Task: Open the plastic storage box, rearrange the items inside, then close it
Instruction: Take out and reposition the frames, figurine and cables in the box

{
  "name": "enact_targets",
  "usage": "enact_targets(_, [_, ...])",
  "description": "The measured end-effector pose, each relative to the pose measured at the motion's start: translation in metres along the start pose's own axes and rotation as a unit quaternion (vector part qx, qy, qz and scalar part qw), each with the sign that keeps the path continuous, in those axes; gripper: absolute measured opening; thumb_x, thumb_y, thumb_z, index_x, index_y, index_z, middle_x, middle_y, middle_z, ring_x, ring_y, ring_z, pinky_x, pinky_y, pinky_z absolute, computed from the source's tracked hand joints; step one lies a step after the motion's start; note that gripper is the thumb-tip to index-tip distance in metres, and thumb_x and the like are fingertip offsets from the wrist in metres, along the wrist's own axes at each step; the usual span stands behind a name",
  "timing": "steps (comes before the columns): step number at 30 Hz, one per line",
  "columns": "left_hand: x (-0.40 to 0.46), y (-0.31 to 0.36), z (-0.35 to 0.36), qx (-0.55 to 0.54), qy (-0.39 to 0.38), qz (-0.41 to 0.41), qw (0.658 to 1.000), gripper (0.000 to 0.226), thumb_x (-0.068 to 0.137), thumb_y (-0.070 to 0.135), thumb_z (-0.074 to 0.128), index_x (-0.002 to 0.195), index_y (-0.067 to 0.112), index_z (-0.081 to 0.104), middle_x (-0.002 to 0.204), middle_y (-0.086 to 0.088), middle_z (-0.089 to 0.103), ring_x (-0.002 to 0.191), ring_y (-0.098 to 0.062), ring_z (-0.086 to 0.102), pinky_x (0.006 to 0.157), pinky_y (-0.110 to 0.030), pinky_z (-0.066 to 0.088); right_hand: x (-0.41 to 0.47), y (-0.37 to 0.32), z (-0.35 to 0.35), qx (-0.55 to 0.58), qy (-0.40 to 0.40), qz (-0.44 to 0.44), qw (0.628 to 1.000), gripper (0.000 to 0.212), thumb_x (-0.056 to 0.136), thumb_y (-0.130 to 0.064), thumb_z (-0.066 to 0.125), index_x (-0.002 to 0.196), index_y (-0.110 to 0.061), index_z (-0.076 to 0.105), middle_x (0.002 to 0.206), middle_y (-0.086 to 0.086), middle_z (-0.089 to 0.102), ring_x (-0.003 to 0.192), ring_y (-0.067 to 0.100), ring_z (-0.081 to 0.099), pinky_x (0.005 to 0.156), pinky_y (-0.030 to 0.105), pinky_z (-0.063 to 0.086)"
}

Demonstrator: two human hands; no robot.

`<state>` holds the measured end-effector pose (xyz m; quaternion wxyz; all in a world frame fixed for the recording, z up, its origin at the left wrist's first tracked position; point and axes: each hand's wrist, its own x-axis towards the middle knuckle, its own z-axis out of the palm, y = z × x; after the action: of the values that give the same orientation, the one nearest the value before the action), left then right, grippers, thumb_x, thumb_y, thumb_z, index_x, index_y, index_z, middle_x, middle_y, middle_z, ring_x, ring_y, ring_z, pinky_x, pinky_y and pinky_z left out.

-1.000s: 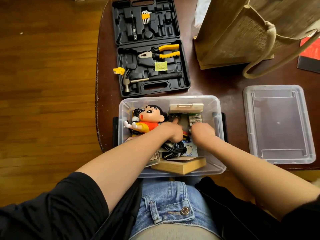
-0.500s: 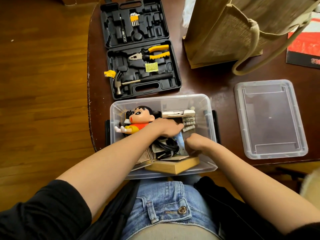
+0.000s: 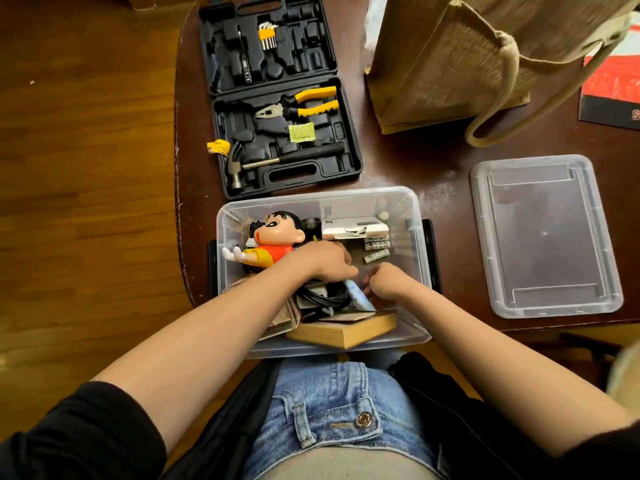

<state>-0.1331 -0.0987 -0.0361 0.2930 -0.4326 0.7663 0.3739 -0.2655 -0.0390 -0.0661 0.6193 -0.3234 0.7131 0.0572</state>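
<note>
Counter (image 3: 408,168): I see it carrying everything.
Storage box (image 3: 417,237): open, at the counter's near edge.
Lid (image 3: 545,233): flat, right of the box.
Left grip (image 3: 322,261): inside the box beside the doll (image 3: 273,237); hold unclear.
Right grip (image 3: 388,282): curled, pinching a blue-white packet (image 3: 358,296).
</note>
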Motion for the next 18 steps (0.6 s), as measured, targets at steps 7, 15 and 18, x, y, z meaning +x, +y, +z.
enact_targets(7, [0.002,0.001,-0.001,-0.033,0.052,0.005,0.998,0.046,0.098,0.04,0.036,0.063,0.016,0.054,0.066,0.001,0.051,0.078,-0.025,0.05,0.068,-0.032,0.034,0.002,-0.004,0.001,-0.175,-0.002,-0.04,0.984,0.029,0.096,-0.012,0.044,0.117,0.002,0.058,0.12,0.018,0.061,0.103,0.028,0.059,0.077,0.03,0.043])
enact_targets(15, [0.001,0.001,-0.008,-0.089,0.107,-0.032,0.99,0.064,0.097,0.057,0.028,0.052,0.015,0.044,0.059,0.001,0.046,0.069,-0.024,0.049,0.07,-0.034,0.038,0.02,0.001,0.004,-0.165,-0.014,-0.063,0.984,0.014,0.091,-0.017,0.055,0.088,-0.005,0.062,0.088,0.005,0.056,0.086,0.019,0.05,0.072,0.025,0.037])
enact_targets(18, [-0.002,0.003,-0.006,-0.077,0.147,-0.061,0.984,0.063,0.097,0.057,0.028,0.055,0.014,0.047,0.062,0.0,0.049,0.074,-0.028,0.054,0.068,-0.034,0.037,0.023,0.001,0.01,-0.197,0.001,-0.067,0.978,0.022,0.094,-0.02,0.049,0.073,-0.012,0.051,0.074,0.0,0.051,0.083,0.022,0.05,0.069,0.027,0.037])
